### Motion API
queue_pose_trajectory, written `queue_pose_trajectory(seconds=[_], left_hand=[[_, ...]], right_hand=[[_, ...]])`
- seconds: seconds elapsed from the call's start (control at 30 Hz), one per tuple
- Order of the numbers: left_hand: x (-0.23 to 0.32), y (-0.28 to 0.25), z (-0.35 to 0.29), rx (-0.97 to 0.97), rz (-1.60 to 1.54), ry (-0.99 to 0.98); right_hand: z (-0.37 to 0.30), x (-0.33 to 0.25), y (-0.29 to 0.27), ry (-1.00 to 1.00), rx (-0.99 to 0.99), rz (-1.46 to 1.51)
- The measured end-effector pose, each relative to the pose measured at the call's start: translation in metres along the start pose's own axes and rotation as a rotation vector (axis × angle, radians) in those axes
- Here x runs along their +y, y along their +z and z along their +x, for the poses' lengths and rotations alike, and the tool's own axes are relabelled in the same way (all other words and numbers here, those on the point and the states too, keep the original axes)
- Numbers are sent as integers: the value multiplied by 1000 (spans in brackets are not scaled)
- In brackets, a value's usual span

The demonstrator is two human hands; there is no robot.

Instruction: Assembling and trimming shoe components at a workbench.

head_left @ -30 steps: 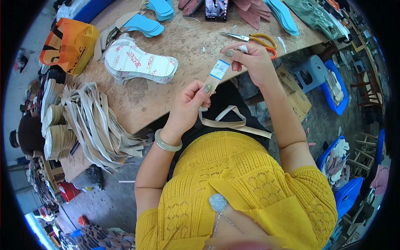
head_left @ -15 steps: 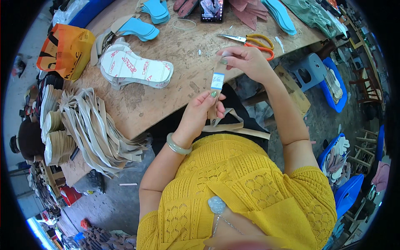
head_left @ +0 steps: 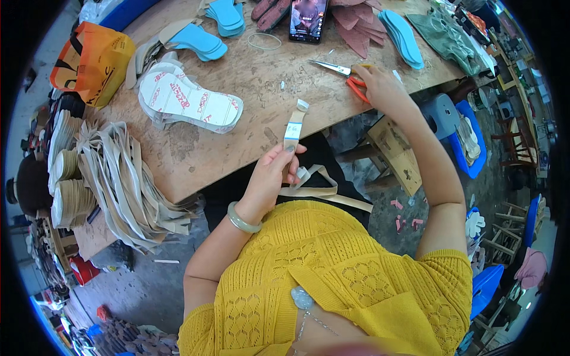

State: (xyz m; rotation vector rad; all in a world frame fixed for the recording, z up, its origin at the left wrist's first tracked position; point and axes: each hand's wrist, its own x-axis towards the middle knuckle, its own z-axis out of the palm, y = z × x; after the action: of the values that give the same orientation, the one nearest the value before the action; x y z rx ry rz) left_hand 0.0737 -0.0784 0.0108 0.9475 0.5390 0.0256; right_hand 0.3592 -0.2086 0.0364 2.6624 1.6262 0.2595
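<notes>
Strip (head_left: 295, 118) — pinched in left hand (head_left: 274, 170), scissors (head_left: 343, 70) — under right hand (head_left: 380, 87)

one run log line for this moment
left hand: holds labelled tan strip | right hand: at scissors handles | phone: on table

Table (head_left: 202, 160) across the upper frame: bag (head_left: 101, 68) at upper left, stack of insoles (head_left: 193, 102) to its right, bundle of strips (head_left: 127, 184) below the bag; phone (head_left: 307, 22) at top centre, loop of string (head_left: 264, 49) just left of it. Scissors (head_left: 339, 69) on the table right of centre, under the right hand (head_left: 383, 89); strip (head_left: 292, 130) in the left hand (head_left: 274, 172) near frame centre. Beyond the table's edge, at right: stool (head_left: 443, 115), then tub (head_left: 480, 157).
</notes>
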Motion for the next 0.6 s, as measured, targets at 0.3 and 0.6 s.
queue_pose_trajectory(seconds=[0.3, 0.6], left_hand=[[11, 8, 7, 29, 131, 179], [21, 22, 1, 20, 290, 289]], right_hand=[[-22, -9, -18, 44, 118, 414], [-26, -26, -20, -53, 311, 314]])
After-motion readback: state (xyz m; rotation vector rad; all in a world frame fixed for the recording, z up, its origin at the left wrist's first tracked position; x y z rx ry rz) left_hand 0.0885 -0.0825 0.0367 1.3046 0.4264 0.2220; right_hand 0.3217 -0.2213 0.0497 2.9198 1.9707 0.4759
